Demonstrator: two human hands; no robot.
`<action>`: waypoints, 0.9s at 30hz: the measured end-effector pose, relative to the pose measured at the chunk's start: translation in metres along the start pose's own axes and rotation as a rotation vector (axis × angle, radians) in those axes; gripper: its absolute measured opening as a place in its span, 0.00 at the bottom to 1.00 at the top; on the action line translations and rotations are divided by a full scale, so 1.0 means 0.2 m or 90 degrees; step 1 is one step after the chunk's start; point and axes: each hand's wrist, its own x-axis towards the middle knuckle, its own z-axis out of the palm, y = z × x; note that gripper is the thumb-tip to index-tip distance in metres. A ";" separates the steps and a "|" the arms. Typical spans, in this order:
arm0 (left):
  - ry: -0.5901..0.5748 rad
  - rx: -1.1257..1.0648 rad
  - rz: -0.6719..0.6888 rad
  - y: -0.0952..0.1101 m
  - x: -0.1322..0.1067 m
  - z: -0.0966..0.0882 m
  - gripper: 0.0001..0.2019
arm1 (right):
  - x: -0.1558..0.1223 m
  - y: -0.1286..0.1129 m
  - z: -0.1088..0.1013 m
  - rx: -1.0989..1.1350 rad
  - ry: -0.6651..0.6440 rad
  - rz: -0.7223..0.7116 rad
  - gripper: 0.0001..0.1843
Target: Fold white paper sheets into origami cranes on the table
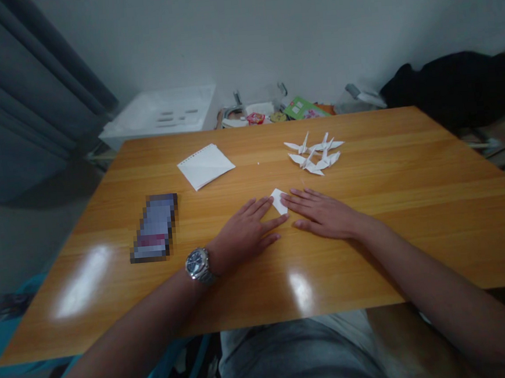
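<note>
A small folded piece of white paper (278,201) lies on the wooden table (372,261). My left hand (245,233), with a metal wristwatch (198,264) on the wrist, lies flat with its fingers stretched out and its fingertips on the paper's left side. My right hand (322,212) also lies flat and open, its fingertips pressing the paper's right side. Several finished white paper cranes (315,154) sit in a cluster just beyond my hands.
A white spiral notepad (206,166) lies at the back left of the table and a phone (155,227) to the left of my hands. Behind the table are a white bin (161,114), small clutter (268,114) and a black bag (454,86).
</note>
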 end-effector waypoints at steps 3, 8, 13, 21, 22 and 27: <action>-0.009 -0.006 -0.005 0.00 0.00 -0.01 0.24 | 0.00 0.00 0.00 -0.006 0.011 0.033 0.34; -0.020 -0.011 -0.017 0.00 -0.01 -0.01 0.24 | 0.01 0.00 0.01 -0.009 0.042 0.060 0.35; -0.020 -0.017 -0.008 -0.01 -0.01 0.00 0.25 | 0.01 0.00 0.01 -0.009 0.063 0.050 0.34; -0.022 -0.030 -0.035 -0.02 -0.01 0.00 0.30 | 0.01 0.00 0.02 -0.019 0.063 0.047 0.36; -0.021 -0.029 -0.038 -0.02 -0.02 0.00 0.30 | 0.01 0.00 0.02 -0.019 0.063 0.045 0.36; -0.029 -0.028 -0.049 -0.03 -0.01 0.00 0.29 | 0.00 0.01 0.03 -0.030 0.058 0.043 0.36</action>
